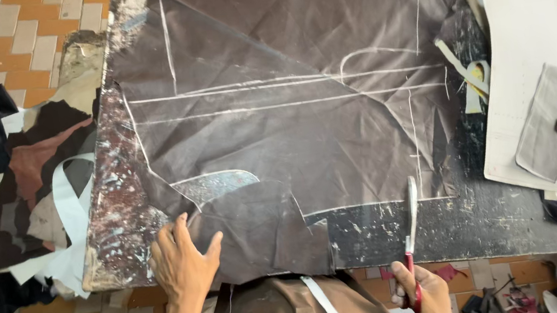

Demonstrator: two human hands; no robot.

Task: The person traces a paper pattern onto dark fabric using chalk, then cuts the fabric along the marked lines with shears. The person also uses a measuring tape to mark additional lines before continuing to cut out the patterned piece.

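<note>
While the left hand (181,260) is pressed flat, fingers spread, on the brown fabric (289,127), the red-handled scissors (412,232) are gripped in the right hand (423,294), blades aimed at 12 o'clock along the chalk line (414,140).

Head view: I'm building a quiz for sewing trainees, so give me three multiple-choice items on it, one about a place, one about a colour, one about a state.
1. Where does the left hand rest?
A. On the brown cloth at the table's near edge
B. On the floor tiles
C. On the paper patterns

2. What colour are the handles of the scissors?
A. Blue
B. Red
C. Yellow

3. How are the scissors held?
A. Lying loose on the table
B. Hanging on a wall
C. Gripped in the right hand, blades pointing away over the table

Answers:
1 A: the palm lies flat on the cloth's near flap.
2 B: red loops show at the fingers.
3 C: the fingers are through the handles.
</note>
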